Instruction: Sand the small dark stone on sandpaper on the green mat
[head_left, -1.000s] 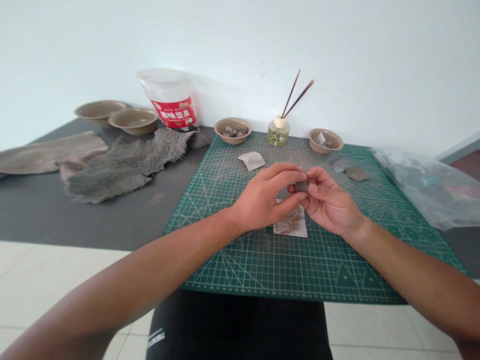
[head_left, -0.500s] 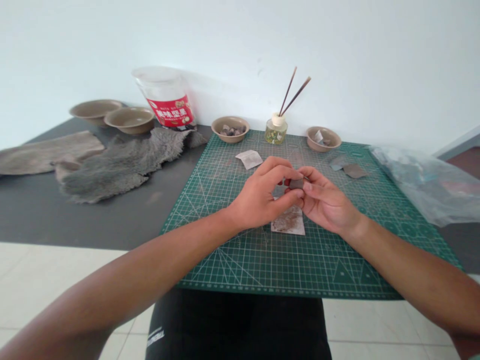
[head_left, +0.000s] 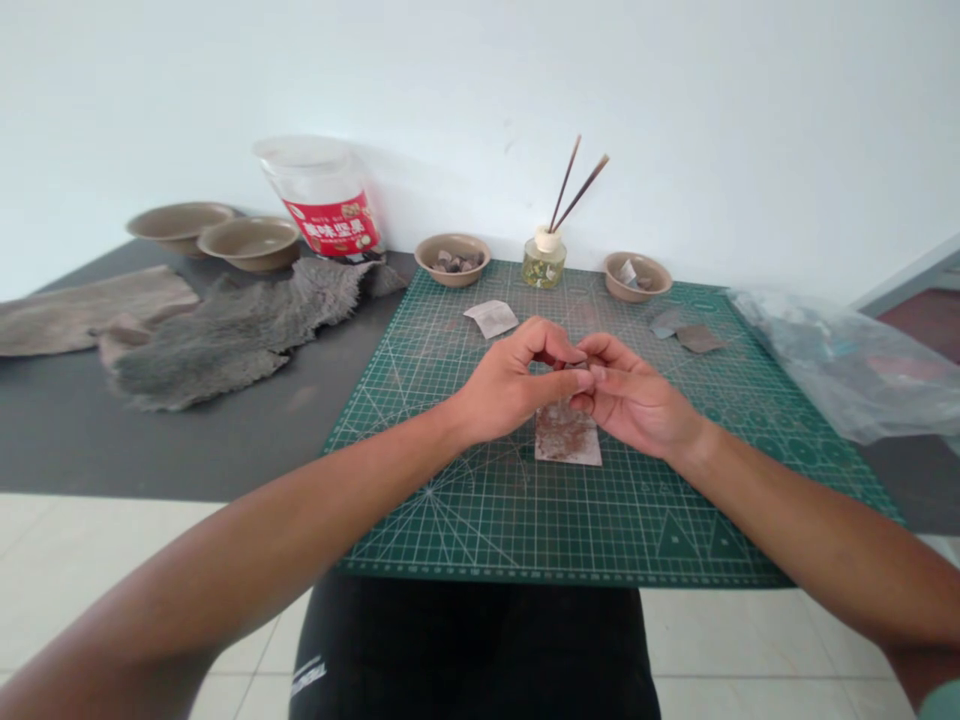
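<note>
Fingertips of my left hand (head_left: 525, 375) and my right hand (head_left: 634, 393) meet above the green cutting mat (head_left: 487, 520). Both hands pinch a small dark grey piece (head_left: 576, 367), mostly hidden by the fingers. Just below them a whitish square sheet with brown smudges (head_left: 568, 437) lies on the mat, its upper part covered by the hands. Another pale square (head_left: 492, 319) lies beyond my left hand. A grey-blue piece (head_left: 664, 323) and a brown-grey piece (head_left: 700, 339) lie side by side beyond my right hand.
At the mat's back are a bowl of dark pieces (head_left: 453, 260), a reed diffuser (head_left: 544, 259) and a bowl with scraps (head_left: 637, 277). Left are a furry grey hide (head_left: 240, 325), two bowls and a clear tub (head_left: 330, 200). A plastic bag (head_left: 847, 350) lies right.
The small piece has turned from its flat face to nearly edge-on between my fingers. My left fingers have closed nearer together. The whole view has shifted slightly.
</note>
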